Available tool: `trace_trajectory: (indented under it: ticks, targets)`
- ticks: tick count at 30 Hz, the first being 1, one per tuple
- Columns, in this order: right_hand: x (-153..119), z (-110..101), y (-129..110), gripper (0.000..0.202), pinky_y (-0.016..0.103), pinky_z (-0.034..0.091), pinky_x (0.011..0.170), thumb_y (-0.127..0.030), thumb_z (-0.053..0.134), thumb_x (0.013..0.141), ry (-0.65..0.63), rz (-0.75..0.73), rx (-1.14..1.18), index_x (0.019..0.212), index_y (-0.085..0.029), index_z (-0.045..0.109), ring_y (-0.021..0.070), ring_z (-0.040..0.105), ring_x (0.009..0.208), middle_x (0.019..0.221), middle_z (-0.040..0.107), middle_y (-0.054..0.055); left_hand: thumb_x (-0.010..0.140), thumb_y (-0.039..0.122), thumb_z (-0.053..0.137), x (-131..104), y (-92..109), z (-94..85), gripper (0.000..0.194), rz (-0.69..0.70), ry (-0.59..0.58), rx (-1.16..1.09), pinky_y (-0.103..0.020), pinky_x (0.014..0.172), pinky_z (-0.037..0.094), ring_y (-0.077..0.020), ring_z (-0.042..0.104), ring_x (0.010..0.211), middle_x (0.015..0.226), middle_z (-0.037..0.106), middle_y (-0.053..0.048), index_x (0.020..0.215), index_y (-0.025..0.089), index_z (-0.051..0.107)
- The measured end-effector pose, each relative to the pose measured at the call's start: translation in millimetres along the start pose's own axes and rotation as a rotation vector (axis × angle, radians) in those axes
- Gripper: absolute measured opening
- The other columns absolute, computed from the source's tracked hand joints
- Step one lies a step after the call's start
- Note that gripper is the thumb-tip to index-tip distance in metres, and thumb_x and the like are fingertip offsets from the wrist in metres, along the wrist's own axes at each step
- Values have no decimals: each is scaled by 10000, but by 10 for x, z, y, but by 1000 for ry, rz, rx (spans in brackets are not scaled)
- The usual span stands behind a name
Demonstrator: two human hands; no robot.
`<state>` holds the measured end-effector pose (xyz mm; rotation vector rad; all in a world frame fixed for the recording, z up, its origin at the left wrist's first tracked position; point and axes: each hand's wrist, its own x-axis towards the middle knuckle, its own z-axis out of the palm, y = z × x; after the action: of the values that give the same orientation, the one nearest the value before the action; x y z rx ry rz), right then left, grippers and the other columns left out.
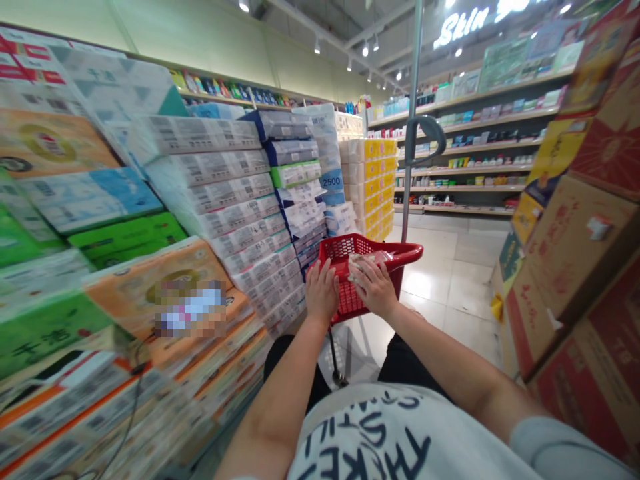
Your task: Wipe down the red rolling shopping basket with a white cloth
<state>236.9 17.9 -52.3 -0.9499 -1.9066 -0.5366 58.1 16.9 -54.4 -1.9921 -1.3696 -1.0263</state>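
A red plastic shopping cart basket with perforated walls is low in front of me. The fingers of my left hand curl over its near edge at the left corner. Just to the right, my right hand is closed around a small pale, patterned packet, held against the basket's near edge. The packet's lower part is hidden under the fingers. Something pinkish and clear shows beyond these fingers, too small to make out. A grey upright pole rises behind the basket's right side.
Stacks of wrapped tissue packs line the left, close to the cart. Cardboard cartons are piled on the right. Tiled floor runs between them towards shelves of small goods. A dark cable hangs at lower left.
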Motion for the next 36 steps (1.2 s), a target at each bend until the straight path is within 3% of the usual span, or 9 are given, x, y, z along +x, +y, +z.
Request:
trace_trajectory:
  ticks: [5, 11, 17, 22, 27, 32, 36]
  targets:
    - [139, -46, 106, 323, 500, 177, 1128, -350, 457, 959, 10, 124, -8, 1212, -212, 603, 236, 565, 1101, 1192, 649, 77, 950, 243, 400, 11, 13, -3, 289, 2, 17, -1, -494, 1122, 316, -253, 339, 1388, 1401, 515, -59, 1158, 198, 595]
    - [-7, -24, 104, 347, 450, 213, 1118, -278, 494, 938, 76, 47, -35, 1271, -212, 565, 238, 462, 1253, 1299, 583, 75, 942, 240, 420, 6, 8, 14, 271, 12, 47, -15, -491, 1116, 330, -250, 348, 1384, 1388, 529, -68, 1139, 196, 602]
    - [183, -84, 102, 246, 435, 292, 1045, -360, 501, 934, 23, 160, -43, 1032, -211, 670, 224, 580, 960, 988, 692, 65, 941, 244, 426, 7, -2, 31, 270, 11, 68, -15, -492, 1117, 328, -254, 357, 1380, 1367, 548, -74, 1136, 199, 607]
    - [64, -73, 80, 316, 416, 282, 1054, -300, 506, 931, 73, 64, -59, 1223, -224, 599, 240, 503, 1163, 1216, 620, 70, 939, 242, 431, -8, -15, 28, 269, 26, 68, -13, -487, 1115, 330, -259, 364, 1375, 1366, 548, -81, 1139, 188, 601]
    - [192, -127, 239, 241, 390, 370, 919, -363, 516, 925, -34, 157, -59, 1052, -228, 670, 233, 566, 948, 989, 677, 62, 946, 259, 418, -21, -63, 23, 271, 36, 73, 20, -485, 1108, 337, -268, 388, 1357, 1357, 556, -79, 1131, 178, 599]
    - [292, -145, 384, 243, 373, 409, 876, -319, 503, 926, -17, 232, -67, 1045, -183, 666, 244, 546, 919, 1022, 667, 82, 948, 268, 414, -34, -161, 12, 275, 58, 56, 9, -485, 1114, 326, -266, 393, 1353, 1338, 570, -89, 1126, 171, 599]
    - [215, -130, 287, 252, 387, 427, 862, -317, 486, 933, 9, 186, -49, 1037, -168, 661, 251, 538, 900, 1002, 658, 100, 945, 256, 395, -54, -302, -66, 283, 24, 65, -20, -475, 1124, 316, -248, 407, 1344, 1306, 594, -87, 1101, 173, 615]
